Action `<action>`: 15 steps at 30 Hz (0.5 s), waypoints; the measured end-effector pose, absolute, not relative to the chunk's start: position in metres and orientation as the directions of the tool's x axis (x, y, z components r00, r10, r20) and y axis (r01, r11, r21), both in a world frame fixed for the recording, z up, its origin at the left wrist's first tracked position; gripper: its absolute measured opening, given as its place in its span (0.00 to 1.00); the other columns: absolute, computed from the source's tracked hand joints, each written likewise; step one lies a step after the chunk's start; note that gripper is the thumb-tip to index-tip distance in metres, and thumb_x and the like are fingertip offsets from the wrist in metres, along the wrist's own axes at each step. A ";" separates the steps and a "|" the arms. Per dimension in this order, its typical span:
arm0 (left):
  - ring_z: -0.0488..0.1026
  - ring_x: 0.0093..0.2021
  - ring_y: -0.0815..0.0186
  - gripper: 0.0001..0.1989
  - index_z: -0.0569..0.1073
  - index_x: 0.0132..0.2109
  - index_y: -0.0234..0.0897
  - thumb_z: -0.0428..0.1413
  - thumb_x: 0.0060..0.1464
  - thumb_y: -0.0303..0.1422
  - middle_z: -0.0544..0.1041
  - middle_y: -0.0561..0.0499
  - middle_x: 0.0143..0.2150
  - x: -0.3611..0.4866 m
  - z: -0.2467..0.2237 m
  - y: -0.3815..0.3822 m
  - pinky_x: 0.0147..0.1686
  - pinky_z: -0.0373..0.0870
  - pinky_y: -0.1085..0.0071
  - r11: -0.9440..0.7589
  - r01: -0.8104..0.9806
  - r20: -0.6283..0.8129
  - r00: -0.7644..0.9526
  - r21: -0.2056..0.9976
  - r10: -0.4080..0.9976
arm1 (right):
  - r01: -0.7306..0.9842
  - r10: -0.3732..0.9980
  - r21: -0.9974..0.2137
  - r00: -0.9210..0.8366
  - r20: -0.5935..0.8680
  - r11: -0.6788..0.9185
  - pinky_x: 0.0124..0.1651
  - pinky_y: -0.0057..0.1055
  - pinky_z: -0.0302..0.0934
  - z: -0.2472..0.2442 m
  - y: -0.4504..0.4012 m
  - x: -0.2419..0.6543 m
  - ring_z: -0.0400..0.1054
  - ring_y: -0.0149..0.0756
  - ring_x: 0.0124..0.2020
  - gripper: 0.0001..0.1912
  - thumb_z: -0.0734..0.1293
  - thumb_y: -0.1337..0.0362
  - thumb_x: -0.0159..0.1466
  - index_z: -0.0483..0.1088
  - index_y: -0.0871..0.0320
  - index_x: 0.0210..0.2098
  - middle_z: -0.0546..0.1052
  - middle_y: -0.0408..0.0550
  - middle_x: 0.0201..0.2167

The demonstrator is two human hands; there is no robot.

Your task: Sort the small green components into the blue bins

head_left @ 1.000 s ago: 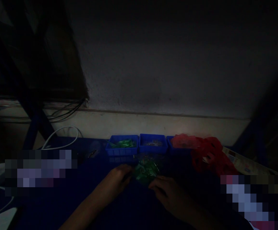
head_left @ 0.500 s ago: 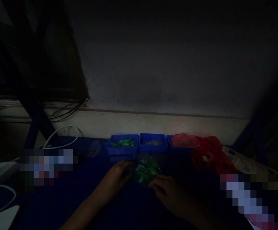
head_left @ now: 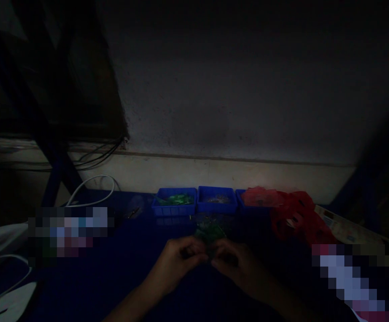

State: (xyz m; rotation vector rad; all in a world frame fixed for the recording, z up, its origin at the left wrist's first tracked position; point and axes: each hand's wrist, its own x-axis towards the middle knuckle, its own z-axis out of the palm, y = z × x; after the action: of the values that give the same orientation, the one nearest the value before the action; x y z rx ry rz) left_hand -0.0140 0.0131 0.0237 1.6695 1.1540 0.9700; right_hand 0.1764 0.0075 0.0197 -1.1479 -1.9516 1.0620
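Note:
Both hands meet at the middle of the dark blue table [head_left: 113,277], just in front of a heap of green, shiny pieces [head_left: 211,229]. Thumb and fingers of my left hand [head_left: 185,257] are pinched together at the near edge of the heap. My right hand [head_left: 236,264] is pinched in the same way, close beside it. Whatever lies between the fingertips is too dark and small to make out. Small bright bits lie around the heap's far edge.
Behind the heap stand blue bins with green pieces [head_left: 175,210], small metallic bits [head_left: 217,207] and red material [head_left: 261,197]. Red mesh-like material [head_left: 298,214] lies to the right. A white cable [head_left: 91,203] loops at the left, near a small metal tool [head_left: 134,212].
My left hand has moved right and closed into a pinch near my right hand, in front of the green heap. The view has shifted slightly.

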 end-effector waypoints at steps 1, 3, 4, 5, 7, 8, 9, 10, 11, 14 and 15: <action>0.72 0.28 0.64 0.03 0.76 0.28 0.36 0.60 0.45 0.31 0.77 0.52 0.25 -0.012 0.022 0.012 0.29 0.66 0.73 -0.191 0.276 0.105 0.296 0.942 0.949 | 0.365 0.893 -0.886 -0.436 0.107 0.285 0.34 0.29 0.60 0.021 0.007 0.176 0.70 0.35 0.33 0.09 0.66 0.60 0.60 0.72 0.58 0.37 0.77 0.45 0.31; 0.73 0.29 0.64 0.03 0.76 0.28 0.36 0.59 0.46 0.31 0.78 0.52 0.26 -0.010 0.020 0.009 0.29 0.66 0.73 -0.180 0.266 0.089 0.322 0.947 0.943 | 0.336 0.891 -0.905 -0.445 0.091 0.260 0.32 0.27 0.58 0.022 0.007 0.175 0.68 0.33 0.29 0.08 0.65 0.60 0.60 0.72 0.58 0.31 0.74 0.43 0.26; 0.73 0.29 0.64 0.04 0.76 0.28 0.36 0.58 0.47 0.32 0.78 0.52 0.26 -0.009 0.020 0.008 0.29 0.66 0.73 -0.175 0.264 0.084 0.325 0.949 0.942 | 0.333 0.895 -0.910 -0.440 0.080 0.245 0.30 0.27 0.57 0.022 0.008 0.175 0.67 0.32 0.27 0.09 0.65 0.60 0.60 0.71 0.58 0.28 0.73 0.41 0.24; 0.72 0.29 0.64 0.05 0.76 0.29 0.36 0.57 0.48 0.32 0.77 0.52 0.26 -0.009 0.021 0.008 0.30 0.66 0.73 -0.174 0.260 0.083 0.326 0.950 0.942 | 0.331 0.899 -0.915 -0.432 0.070 0.231 0.29 0.27 0.56 0.022 0.008 0.174 0.65 0.31 0.26 0.09 0.65 0.61 0.60 0.71 0.59 0.26 0.71 0.40 0.22; 0.72 0.29 0.64 0.07 0.76 0.30 0.36 0.56 0.50 0.33 0.77 0.52 0.27 -0.010 0.023 0.007 0.30 0.65 0.72 -0.184 0.251 0.094 0.333 0.950 0.938 | 0.317 0.903 -0.926 -0.426 0.057 0.207 0.28 0.26 0.55 0.021 0.010 0.175 0.64 0.30 0.24 0.09 0.64 0.62 0.60 0.69 0.58 0.25 0.69 0.39 0.21; 0.71 0.29 0.64 0.07 0.75 0.31 0.36 0.55 0.51 0.34 0.77 0.52 0.27 -0.010 0.024 0.007 0.30 0.65 0.72 -0.190 0.245 0.098 0.344 0.951 0.934 | 0.306 0.905 -0.931 -0.422 0.054 0.198 0.28 0.26 0.56 0.021 0.010 0.175 0.64 0.29 0.24 0.09 0.63 0.63 0.61 0.69 0.58 0.26 0.69 0.38 0.21; 0.71 0.29 0.64 0.08 0.75 0.31 0.36 0.55 0.52 0.34 0.76 0.52 0.27 -0.010 0.024 0.007 0.30 0.64 0.72 -0.194 0.241 0.098 0.361 0.951 0.927 | 0.295 0.908 -0.936 -0.417 0.052 0.189 0.27 0.25 0.56 0.020 0.011 0.176 0.64 0.29 0.23 0.08 0.63 0.63 0.61 0.68 0.58 0.26 0.69 0.38 0.21; 0.70 0.29 0.65 0.08 0.75 0.32 0.36 0.55 0.52 0.34 0.76 0.53 0.27 -0.011 0.024 0.007 0.30 0.63 0.72 -0.197 0.241 0.094 0.381 0.950 0.920 | 0.286 0.911 -0.941 -0.409 0.050 0.180 0.27 0.25 0.56 0.020 0.012 0.176 0.63 0.29 0.23 0.08 0.63 0.63 0.61 0.68 0.58 0.26 0.68 0.38 0.21; 0.69 0.29 0.65 0.08 0.76 0.32 0.35 0.55 0.52 0.34 0.75 0.53 0.27 -0.011 0.023 0.007 0.29 0.62 0.73 -0.198 0.249 0.087 0.397 0.948 0.914 | 0.277 0.914 -0.945 -0.403 0.047 0.171 0.26 0.25 0.56 0.021 0.013 0.177 0.63 0.28 0.23 0.09 0.63 0.62 0.60 0.67 0.57 0.26 0.68 0.38 0.20; 0.65 0.26 0.67 0.09 0.75 0.30 0.35 0.54 0.53 0.34 0.71 0.55 0.24 -0.010 0.021 0.008 0.27 0.59 0.73 -0.199 0.292 0.069 0.402 0.935 0.913 | 0.255 0.916 -0.955 -0.399 0.035 0.148 0.26 0.25 0.56 0.022 0.013 0.177 0.63 0.28 0.22 0.10 0.63 0.60 0.60 0.66 0.57 0.25 0.68 0.39 0.20; 0.63 0.25 0.68 0.09 0.74 0.29 0.35 0.54 0.53 0.35 0.69 0.55 0.24 -0.010 0.020 0.008 0.26 0.58 0.74 -0.199 0.300 0.067 0.399 0.933 0.915 | 0.249 0.915 -0.958 -0.402 0.033 0.144 0.26 0.25 0.56 0.022 0.013 0.177 0.63 0.29 0.22 0.10 0.63 0.59 0.59 0.66 0.57 0.25 0.68 0.39 0.20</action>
State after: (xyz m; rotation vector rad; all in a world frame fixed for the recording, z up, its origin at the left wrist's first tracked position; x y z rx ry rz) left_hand -0.0100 0.0077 0.0202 1.7195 1.0696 0.8230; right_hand 0.1770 0.0128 0.0225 -1.1207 -1.7634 1.2849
